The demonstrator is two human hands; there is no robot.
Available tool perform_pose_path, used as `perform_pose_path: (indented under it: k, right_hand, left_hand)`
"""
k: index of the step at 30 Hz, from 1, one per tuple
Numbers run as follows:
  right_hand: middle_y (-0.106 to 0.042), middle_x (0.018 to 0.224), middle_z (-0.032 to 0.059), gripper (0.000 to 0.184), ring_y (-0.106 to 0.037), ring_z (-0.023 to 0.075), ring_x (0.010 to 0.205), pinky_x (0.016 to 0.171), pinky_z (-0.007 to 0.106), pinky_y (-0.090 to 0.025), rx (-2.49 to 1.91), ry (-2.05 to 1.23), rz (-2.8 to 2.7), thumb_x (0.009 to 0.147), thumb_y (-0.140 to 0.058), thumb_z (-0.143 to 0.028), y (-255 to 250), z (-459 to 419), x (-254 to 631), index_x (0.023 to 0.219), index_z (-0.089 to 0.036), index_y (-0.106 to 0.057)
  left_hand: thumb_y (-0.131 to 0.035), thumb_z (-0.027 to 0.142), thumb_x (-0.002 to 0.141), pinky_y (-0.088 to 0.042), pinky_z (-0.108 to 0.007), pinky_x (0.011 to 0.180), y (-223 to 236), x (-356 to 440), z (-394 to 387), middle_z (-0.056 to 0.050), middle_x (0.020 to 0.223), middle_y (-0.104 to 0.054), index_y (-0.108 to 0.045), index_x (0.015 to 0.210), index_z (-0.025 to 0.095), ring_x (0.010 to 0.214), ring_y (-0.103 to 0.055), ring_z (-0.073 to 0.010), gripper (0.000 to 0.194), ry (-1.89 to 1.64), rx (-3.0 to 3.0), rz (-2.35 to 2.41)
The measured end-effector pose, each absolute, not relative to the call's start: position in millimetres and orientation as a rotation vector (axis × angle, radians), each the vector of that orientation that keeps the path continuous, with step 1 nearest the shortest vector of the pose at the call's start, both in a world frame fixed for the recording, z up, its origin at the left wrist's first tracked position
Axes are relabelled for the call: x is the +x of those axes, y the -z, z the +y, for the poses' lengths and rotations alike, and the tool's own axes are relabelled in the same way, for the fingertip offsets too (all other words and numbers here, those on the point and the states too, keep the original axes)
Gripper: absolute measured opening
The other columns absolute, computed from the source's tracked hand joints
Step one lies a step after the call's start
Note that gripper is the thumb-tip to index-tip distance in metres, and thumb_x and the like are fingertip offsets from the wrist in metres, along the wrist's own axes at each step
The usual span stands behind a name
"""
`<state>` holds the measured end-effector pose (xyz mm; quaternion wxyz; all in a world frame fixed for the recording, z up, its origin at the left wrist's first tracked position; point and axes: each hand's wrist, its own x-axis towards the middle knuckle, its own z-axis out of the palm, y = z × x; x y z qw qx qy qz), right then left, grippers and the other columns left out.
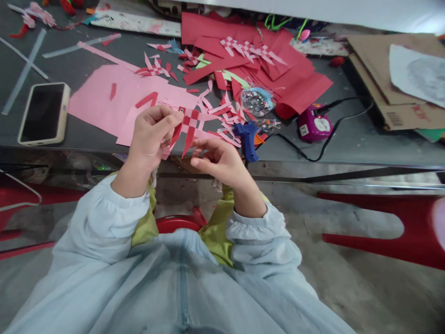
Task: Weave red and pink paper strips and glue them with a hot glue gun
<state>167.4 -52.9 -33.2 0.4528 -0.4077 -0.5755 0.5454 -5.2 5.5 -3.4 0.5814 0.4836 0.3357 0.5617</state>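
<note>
A small woven piece of red and pink paper strips is held up over the front edge of the dark table. My left hand pinches its left side, fingers closed on it. My right hand sits just below and right, its fingers curled, pinching a red strip end that hangs from the weave. Both arms wear pale blue sleeves.
Pink paper sheets and a heap of red paper with more woven pieces cover the table. A phone lies left. A blue glue gun, a purple device with a black cable, and cardboard lie right. Red stools stand below.
</note>
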Motion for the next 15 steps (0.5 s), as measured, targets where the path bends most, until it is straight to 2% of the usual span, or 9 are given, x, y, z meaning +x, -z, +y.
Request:
perform_pose_path:
  k: [2,5,7,10,15]
  right_hand:
    - [-0.064,0.077,-0.0018,0.054,-0.048,0.0067,0.057,0.050,0.021,-0.041,-0.996,-1.280,-1.317,0.064,-0.085,-0.058,33.8,-52.0,164.5,0.100,-0.022,-0.069]
    - [-0.062,0.074,-0.0014,0.049,-0.053,0.0084,0.060,0.053,0.022,-0.044,-0.983,-1.185,-1.241,0.066,-0.082,-0.062,30.3,-51.5,161.5,0.089,-0.021,-0.070]
    - [-0.056,0.066,-0.0026,0.043,-0.047,0.0062,0.055,0.050,0.021,-0.039,-0.992,-1.134,-1.234,0.072,-0.080,-0.059,28.1,-51.3,161.1,0.076,-0.019,-0.067]
    - [-0.048,0.056,-0.0050,0.042,-0.033,0.0028,0.048,0.044,0.020,-0.028,-1.019,-1.109,-1.238,0.077,-0.078,-0.053,27.8,-50.4,162.7,0.064,-0.017,-0.062]
    - [-0.056,0.056,-0.0044,0.045,-0.038,0.0024,0.044,0.042,0.019,-0.030,-1.095,-1.183,-1.134,0.071,-0.080,-0.060,27.5,-49.8,164.5,0.074,-0.017,-0.068]
  left_hand:
    - [-0.094,0.043,0.058,-0.015,-0.022,0.034,1.8,-1.9,1.1,0.009,0.042,-0.039,-0.059,0.055,0.019,0.035,-0.025,-0.0020,0.042,-1.287,1.140,0.763]
    - [-0.090,0.039,0.066,-0.024,-0.021,0.037,2.3,3.3,-6.1,0.006,0.049,-0.046,-0.063,0.060,0.018,0.040,-0.034,-0.0033,0.035,-1.290,1.229,0.758]
    - [-0.087,0.033,0.069,-0.029,-0.021,0.040,4.3,5.8,-9.2,0.006,0.052,-0.048,-0.065,0.061,0.018,0.044,-0.038,-0.0041,0.029,-1.280,1.318,0.779]
    - [-0.084,0.027,0.071,-0.028,-0.020,0.041,7.0,7.2,-9.7,0.006,0.050,-0.045,-0.065,0.061,0.018,0.045,-0.037,-0.0044,0.023,-1.267,1.387,0.800]
    - [-0.086,0.031,0.070,-0.031,-0.020,0.044,6.9,5.8,-7.4,0.006,0.052,-0.047,-0.065,0.060,0.019,0.048,-0.038,-0.0049,0.026,-1.334,1.358,0.803]
